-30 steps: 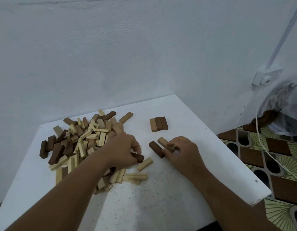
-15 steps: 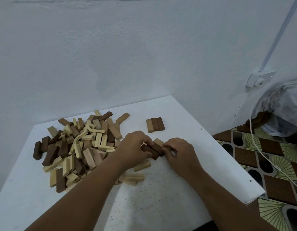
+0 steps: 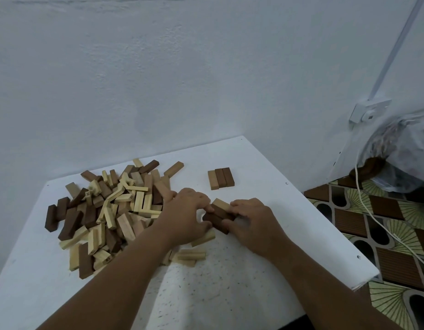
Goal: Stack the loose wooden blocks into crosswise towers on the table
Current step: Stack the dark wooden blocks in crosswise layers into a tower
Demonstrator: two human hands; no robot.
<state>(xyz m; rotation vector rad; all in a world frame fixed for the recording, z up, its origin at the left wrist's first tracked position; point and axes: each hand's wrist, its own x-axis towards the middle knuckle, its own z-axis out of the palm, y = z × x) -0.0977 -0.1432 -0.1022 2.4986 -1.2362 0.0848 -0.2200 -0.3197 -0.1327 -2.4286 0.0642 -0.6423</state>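
Brown and tan blocks (image 3: 220, 214), three side by side, lie at frame centre on the counter (image 3: 265, 270), long axes running upper left to lower right. Left hand (image 3: 187, 214) and right hand (image 3: 252, 220) each have a curled grip squeezing the row's ends; the finished row (image 3: 221, 178) sits just above.

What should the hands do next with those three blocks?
Probably press the three blocks flush together on the table. Both the left hand and the right hand pinch them, and they look uneven beside the neat row of three.
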